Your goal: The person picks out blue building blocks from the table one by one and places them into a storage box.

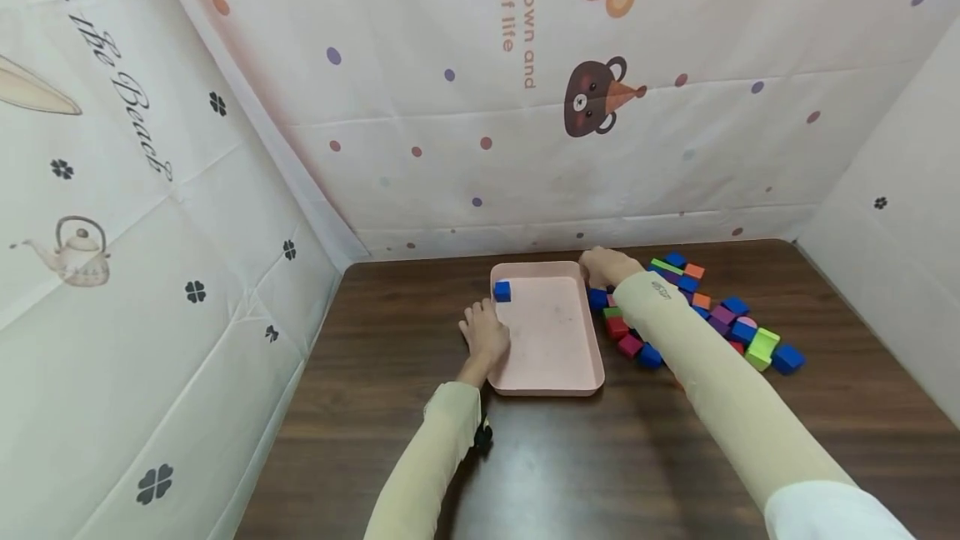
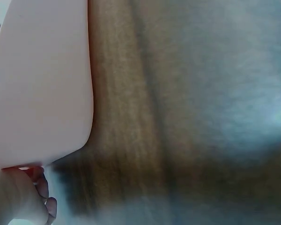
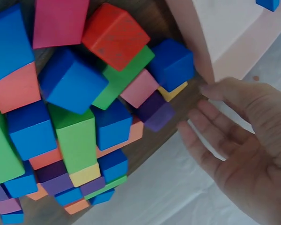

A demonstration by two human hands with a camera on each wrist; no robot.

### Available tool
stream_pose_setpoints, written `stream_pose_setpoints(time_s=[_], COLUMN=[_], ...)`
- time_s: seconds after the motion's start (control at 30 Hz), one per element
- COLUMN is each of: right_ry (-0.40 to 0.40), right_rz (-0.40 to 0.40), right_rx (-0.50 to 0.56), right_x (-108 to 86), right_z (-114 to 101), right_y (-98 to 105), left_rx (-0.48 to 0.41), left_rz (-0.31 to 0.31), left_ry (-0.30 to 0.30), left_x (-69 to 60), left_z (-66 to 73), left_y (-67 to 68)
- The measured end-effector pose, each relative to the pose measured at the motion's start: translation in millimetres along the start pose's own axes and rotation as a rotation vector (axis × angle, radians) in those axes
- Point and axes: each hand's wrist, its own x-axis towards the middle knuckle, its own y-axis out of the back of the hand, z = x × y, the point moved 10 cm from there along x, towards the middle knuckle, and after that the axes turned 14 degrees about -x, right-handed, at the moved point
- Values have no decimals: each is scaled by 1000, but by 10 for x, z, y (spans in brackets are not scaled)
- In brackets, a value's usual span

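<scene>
One pink tray (image 1: 547,340), one blue block (image 1: 502,292) inside it, two hands, and a heap of blocks (image 3: 75,136) that overlap too much for an exact count, though more than twenty show. The tray is shallow, rectangular and round-cornered, lying on a brown wooden table (image 1: 375,365) at the centre of the head frame; the blue block sits in its upper left corner. The heap lies right of centre: cubes and longer bars in blue, green, red, orange, purple, pink and yellow, some leaning on others. Two arms in pale yellow sleeves (image 1: 712,365) reach up from the bottom edge. The left hand (image 1: 483,332) rests over the tray's left rim, below the blue block; whether it pinches the rim, I cannot tell. The right hand (image 1: 606,266) is beside the tray's upper right corner, near the heap, fingers loosely bent, thumb and fingertips apart, holding nothing.
</scene>
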Motion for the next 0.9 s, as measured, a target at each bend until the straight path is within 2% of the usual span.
stream_pose_setpoints(time_s=[0.13, 0.4, 0.6, 0.73, 0.9], right_ry=[-19, -30, -8, 30, 100], right_rz=[-60, -80, -124, -92, -48], right_rx=[11, 52, 45, 24, 2], right_x=[13, 25, -32, -39, 2], right_z=[77, 188, 236, 197, 91], right_y=[-107, -179, -225, -180, -233], left_rx=[6, -25, -49, -47, -40], left_rz=[6, 19, 47, 60, 45], left_ry=[9, 15, 37, 50, 61], left_x=[65, 165, 163, 195, 169], left_z=[-9, -12, -10, -20, -72], left_y=[-22, -58, -135, -110, -73])
